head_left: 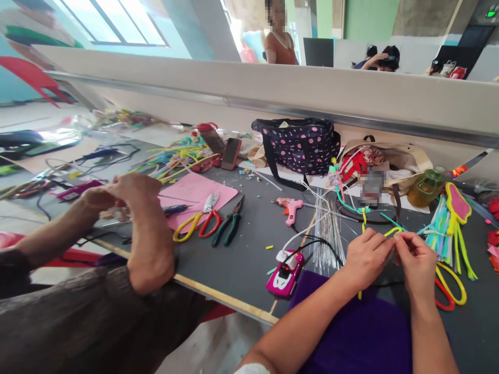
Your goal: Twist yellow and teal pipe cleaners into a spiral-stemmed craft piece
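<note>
My left hand (368,255) and my right hand (415,259) meet at the right of the table, fingertips pinched together. Between them runs a thin yellow pipe cleaner (393,231), its end hidden by the fingers. More yellow stem shows above and below my left hand. Just beyond my hands lies a teal and green pipe-cleaner piece (343,200). Under my forearms is a dark purple cloth (362,332). Beside my right wrist are the red and yellow handles of scissors (448,291). A bundle of pastel pipe cleaners (442,234) lies to the right.
A pink glue gun (289,208), a magenta power strip (286,275) and thin metal wires (326,234) lie left of my hands. Pliers (230,221) and scissors (200,215) are further left, near a co-worker's hands (132,189). Behind stand a patterned bag (300,148) and a bottle (427,187).
</note>
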`<state>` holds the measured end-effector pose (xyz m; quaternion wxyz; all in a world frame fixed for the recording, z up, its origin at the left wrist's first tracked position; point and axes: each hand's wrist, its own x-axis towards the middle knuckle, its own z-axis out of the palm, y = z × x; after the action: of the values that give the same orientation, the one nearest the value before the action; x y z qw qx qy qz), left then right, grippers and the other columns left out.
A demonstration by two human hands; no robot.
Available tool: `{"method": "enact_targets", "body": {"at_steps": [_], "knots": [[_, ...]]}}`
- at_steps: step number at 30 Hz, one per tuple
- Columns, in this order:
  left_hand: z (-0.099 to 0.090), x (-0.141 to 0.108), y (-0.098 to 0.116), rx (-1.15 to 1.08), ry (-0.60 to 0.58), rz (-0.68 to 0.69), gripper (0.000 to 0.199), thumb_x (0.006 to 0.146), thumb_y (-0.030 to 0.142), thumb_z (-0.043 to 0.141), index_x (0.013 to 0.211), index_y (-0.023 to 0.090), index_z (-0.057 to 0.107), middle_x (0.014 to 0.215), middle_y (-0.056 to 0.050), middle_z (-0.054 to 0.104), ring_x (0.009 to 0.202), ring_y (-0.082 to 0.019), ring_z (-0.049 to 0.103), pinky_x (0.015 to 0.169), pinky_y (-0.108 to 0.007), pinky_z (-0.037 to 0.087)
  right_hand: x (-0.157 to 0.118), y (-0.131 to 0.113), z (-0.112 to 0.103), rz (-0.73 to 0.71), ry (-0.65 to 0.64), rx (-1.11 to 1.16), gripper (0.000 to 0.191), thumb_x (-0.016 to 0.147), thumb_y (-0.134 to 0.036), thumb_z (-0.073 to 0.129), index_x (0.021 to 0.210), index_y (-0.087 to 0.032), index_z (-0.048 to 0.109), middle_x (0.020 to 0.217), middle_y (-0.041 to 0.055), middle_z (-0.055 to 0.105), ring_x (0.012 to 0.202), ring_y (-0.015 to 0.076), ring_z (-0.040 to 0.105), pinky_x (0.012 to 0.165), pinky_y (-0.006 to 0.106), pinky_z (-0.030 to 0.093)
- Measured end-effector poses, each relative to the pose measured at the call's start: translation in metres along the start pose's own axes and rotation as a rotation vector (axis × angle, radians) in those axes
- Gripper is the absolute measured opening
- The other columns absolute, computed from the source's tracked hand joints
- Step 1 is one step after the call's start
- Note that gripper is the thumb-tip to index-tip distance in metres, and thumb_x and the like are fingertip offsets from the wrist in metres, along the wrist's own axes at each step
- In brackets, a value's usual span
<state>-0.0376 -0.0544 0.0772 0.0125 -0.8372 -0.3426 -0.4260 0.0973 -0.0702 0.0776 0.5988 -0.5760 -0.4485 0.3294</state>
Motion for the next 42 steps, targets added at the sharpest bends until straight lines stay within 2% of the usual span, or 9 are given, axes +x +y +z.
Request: {"method": "enact_targets", "body": {"at_steps": [5, 9, 11, 14, 18, 21, 28, 34, 42], "knots": [[-0.008, -0.002, 0.010, -0.098, 0.252, -0.090, 0.030, 0.087, 0.028, 0.061, 0.117, 0.022, 0.060, 0.106, -0.009, 0.065, 0.097, -0.021, 0.059, 0.088, -0.037, 0.046, 0.004, -0.007, -0.005, -0.047, 0.203, 0.148, 0.026, 0.071, -0.040, 0.076, 0.075, -0.016, 0.065, 0.052, -0.0047, 0.054, 0.041, 0.0080, 0.045, 0.038, 0.021, 0.036], [-0.003, -0.003, 0.009, -0.229, 0.589, -0.372, 0.064, 0.078, 0.040, 0.071, 0.134, 0.023, 0.044, 0.127, -0.015, 0.050, 0.117, -0.028, 0.050, 0.097, -0.046, 0.043, 0.010, -0.014, -0.010, -0.088, 0.382, 0.354, 0.024, 0.068, -0.033, 0.078, 0.074, -0.016, 0.063, 0.055, -0.0053, 0.054, 0.042, 0.0076, 0.047, 0.038, 0.021, 0.039], [0.003, 0.000, 0.005, -0.459, 0.634, -0.534, 0.081, 0.072, 0.048, 0.075, 0.138, 0.023, 0.036, 0.135, -0.017, 0.043, 0.122, -0.029, 0.046, 0.097, -0.045, 0.044, 0.013, -0.015, -0.012, -0.096, 0.420, 0.407, 0.022, 0.068, -0.031, 0.078, 0.072, -0.016, 0.062, 0.056, -0.0051, 0.055, 0.042, 0.0074, 0.047, 0.038, 0.021, 0.041], [0.009, 0.006, 0.001, -1.022, 0.348, -0.777, 0.082, 0.063, 0.049, 0.082, 0.131, 0.022, 0.045, 0.125, -0.014, 0.053, 0.103, -0.023, 0.060, 0.085, -0.038, 0.051, 0.015, -0.015, -0.012, -0.074, 0.398, 0.436, 0.022, 0.068, -0.032, 0.077, 0.072, -0.016, 0.062, 0.055, -0.0053, 0.055, 0.042, 0.0072, 0.047, 0.038, 0.021, 0.042], [0.009, 0.009, -0.001, -1.520, -0.095, -1.007, 0.046, 0.066, 0.045, 0.081, 0.091, 0.010, 0.064, 0.078, -0.005, 0.065, 0.065, -0.013, 0.062, 0.070, -0.031, 0.053, 0.015, -0.011, -0.009, -0.027, 0.319, 0.427, 0.024, 0.067, -0.033, 0.079, 0.074, -0.015, 0.063, 0.054, -0.0053, 0.054, 0.044, 0.0069, 0.047, 0.037, 0.018, 0.038], [0.005, 0.010, -0.004, -1.554, -0.128, -1.057, 0.041, 0.065, 0.045, 0.081, 0.078, 0.009, 0.066, 0.073, -0.005, 0.065, 0.062, -0.014, 0.064, 0.064, -0.029, 0.053, 0.017, -0.008, -0.010, -0.003, 0.290, 0.433, 0.024, 0.066, -0.031, 0.080, 0.074, -0.015, 0.064, 0.055, -0.0043, 0.056, 0.045, 0.0067, 0.048, 0.036, 0.016, 0.034], [0.002, 0.010, -0.008, -1.524, -0.258, -1.000, 0.046, 0.055, 0.038, 0.087, 0.085, 0.010, 0.068, 0.071, -0.003, 0.066, 0.075, -0.022, 0.070, 0.064, -0.030, 0.055, 0.024, 0.002, -0.011, 0.026, 0.305, 0.418, 0.026, 0.067, -0.033, 0.079, 0.076, -0.015, 0.063, 0.055, -0.0043, 0.057, 0.045, 0.0066, 0.047, 0.037, 0.016, 0.034], [0.007, 0.006, -0.008, -1.352, -0.197, -0.941, 0.037, 0.063, 0.037, 0.082, 0.085, 0.011, 0.069, 0.078, -0.006, 0.069, 0.078, -0.021, 0.069, 0.061, -0.027, 0.056, 0.025, 0.007, -0.007, 0.023, 0.281, 0.370, 0.036, 0.062, -0.035, 0.083, 0.086, -0.016, 0.065, 0.061, -0.0036, 0.062, 0.048, 0.0075, 0.053, 0.042, 0.018, 0.041], [0.009, 0.004, -0.010, -1.065, -0.134, -0.726, 0.015, 0.074, 0.024, 0.067, 0.083, 0.013, 0.072, 0.085, -0.007, 0.067, 0.078, -0.019, 0.067, 0.057, -0.023, 0.054, 0.028, 0.013, -0.011, 0.190, 0.215, 0.418, 0.036, 0.059, -0.037, 0.084, 0.082, -0.015, 0.067, 0.071, 0.0025, 0.070, 0.050, 0.0071, 0.054, 0.040, 0.017, 0.039]]}}
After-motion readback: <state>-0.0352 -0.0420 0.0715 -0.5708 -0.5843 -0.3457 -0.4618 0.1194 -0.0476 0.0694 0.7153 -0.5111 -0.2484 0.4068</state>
